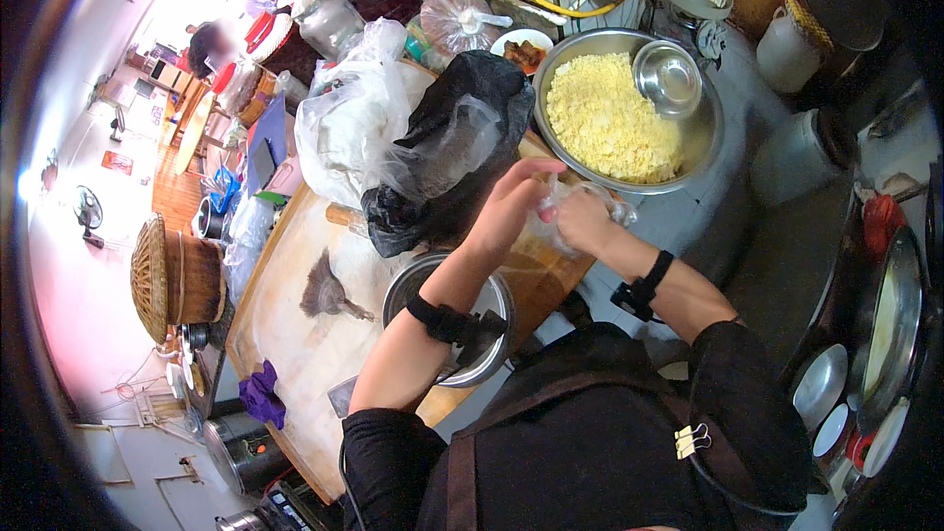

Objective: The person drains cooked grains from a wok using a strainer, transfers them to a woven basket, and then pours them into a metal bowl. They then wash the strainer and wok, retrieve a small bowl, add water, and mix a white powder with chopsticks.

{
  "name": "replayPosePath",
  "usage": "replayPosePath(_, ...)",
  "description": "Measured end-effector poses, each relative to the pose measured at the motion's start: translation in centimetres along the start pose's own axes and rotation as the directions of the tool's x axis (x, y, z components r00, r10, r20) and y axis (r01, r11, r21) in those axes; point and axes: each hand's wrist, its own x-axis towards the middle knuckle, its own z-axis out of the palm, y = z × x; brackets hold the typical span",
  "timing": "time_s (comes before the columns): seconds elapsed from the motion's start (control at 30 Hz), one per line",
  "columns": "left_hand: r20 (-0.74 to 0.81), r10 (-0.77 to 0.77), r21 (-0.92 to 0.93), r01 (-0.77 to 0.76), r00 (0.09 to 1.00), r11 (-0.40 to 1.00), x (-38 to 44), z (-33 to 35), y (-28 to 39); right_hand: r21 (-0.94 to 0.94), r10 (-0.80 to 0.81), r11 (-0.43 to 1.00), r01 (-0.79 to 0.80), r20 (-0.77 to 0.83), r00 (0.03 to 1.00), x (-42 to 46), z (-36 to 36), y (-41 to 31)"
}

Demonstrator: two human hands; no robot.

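A crumpled clear plastic bag (618, 208) is between my two hands, at the corner of the wooden work table (287, 376). My right hand (584, 221) is closed around its gathered plastic. From the other side, my left hand (509, 199) grips the same bag with curved fingers; its contents are hard to make out. Just beyond my hands, a large steel basin (712, 151) holds yellow, crumbly food (608, 118), with a small steel bowl (667, 77) resting on it. A black plastic bag (472, 107) lies left of my left hand.
Under my left forearm sits a round steel pot (394, 287). A dark brush (328, 291) and a purple cloth (262, 393) lie on the table. White plastic bags (350, 118) and a plate of brown food (522, 51) stand farther back. A person (210, 48) is in the far room.
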Motion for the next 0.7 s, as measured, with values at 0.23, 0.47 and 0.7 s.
replayPosePath(0.23, 0.363, 0.069, 0.291, -0.184, 0.929, 0.939, 0.2, 0.5, -0.7, 0.537, 0.092, 0.843, 0.019, -0.179, 0.980, 2.5, 8.2, 2.1)
replayPosePath(0.47, 0.187, -0.256, 0.975, -0.147, 0.948, 0.168, 1.6, 0.4, -4.5, 0.057, -0.266, 0.964, 0.260, 0.208, 0.941, 5.1, 4.9, 3.2)
replayPosePath(0.7, 0.039, -0.250, 0.997, -0.056, 0.968, -0.058, 3.6, -2.8, -5.9, 0.102, 0.014, 0.994, -0.045, 0.284, 0.959, 2.9, 2.6, 1.7)
